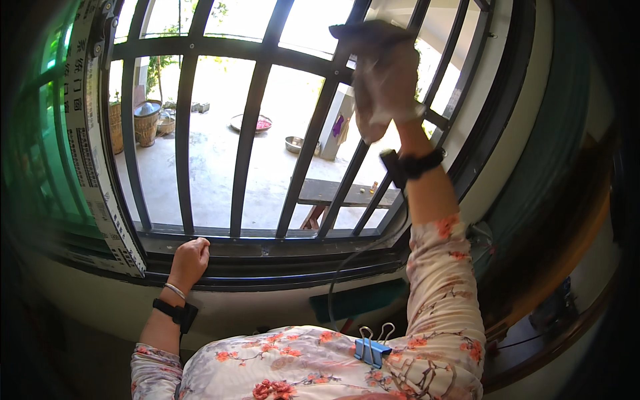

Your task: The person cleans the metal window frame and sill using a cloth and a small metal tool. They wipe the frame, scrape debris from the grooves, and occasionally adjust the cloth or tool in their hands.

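My right hand [392, 87] is raised at the upper right of the window, against the dark metal security bars [245, 145]. A blurred greyish cloth [370, 37] is gripped in it and covers most of the fingers. One part of the cloth hangs below the hand. My left hand [190, 260] is curled into a loose fist at the lower window frame [265, 250], with nothing visible in it. Both wrists wear black straps with small devices.
Left stands a sliding sash edge [95, 165] with printed protective film. A thin cable [332, 285] runs down from my right wrist. A green curtain [540, 165] hangs right. Outside are a wooden bench [345, 194], a metal basin [294, 144], a round tray [250, 123] and woven baskets [147, 122].
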Demonstrator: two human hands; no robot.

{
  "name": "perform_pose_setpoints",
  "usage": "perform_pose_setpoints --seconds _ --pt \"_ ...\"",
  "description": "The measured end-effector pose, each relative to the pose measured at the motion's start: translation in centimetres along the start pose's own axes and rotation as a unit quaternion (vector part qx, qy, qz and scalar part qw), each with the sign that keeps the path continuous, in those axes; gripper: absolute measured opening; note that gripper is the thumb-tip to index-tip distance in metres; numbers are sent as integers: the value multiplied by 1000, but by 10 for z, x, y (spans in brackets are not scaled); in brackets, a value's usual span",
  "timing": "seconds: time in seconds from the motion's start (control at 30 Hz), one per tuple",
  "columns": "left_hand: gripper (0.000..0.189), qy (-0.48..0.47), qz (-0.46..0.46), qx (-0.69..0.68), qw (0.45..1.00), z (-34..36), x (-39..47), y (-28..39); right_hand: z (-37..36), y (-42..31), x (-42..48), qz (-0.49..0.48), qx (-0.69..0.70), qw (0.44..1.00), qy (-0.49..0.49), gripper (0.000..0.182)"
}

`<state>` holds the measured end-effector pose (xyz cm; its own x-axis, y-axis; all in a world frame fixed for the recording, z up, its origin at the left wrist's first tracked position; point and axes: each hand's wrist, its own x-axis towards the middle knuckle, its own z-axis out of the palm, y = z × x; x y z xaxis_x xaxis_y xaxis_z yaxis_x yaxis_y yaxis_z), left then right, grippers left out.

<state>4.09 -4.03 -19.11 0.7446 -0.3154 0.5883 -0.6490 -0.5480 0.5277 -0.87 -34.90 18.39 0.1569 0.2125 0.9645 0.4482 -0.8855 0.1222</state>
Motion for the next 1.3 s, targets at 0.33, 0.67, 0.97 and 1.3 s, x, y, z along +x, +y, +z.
perform_pose_setpoints --seconds 0.33,0.67,0.97,1.3 --pt "8 14 -10 -23 1000 4 4 1 34 97 33 191 -207 942 -180 48" --pt "8 12 -18 -20 1000 5 5 6 -31 94 -29 60 -6 997 37 39" --pt "8 18 -7 10 1000 3 1 2 -81 146 17 234 -334 910 -73 47" --pt "8 11 -39 -11 999 6 6 4 -29 154 -12 325 -188 927 -7 56"
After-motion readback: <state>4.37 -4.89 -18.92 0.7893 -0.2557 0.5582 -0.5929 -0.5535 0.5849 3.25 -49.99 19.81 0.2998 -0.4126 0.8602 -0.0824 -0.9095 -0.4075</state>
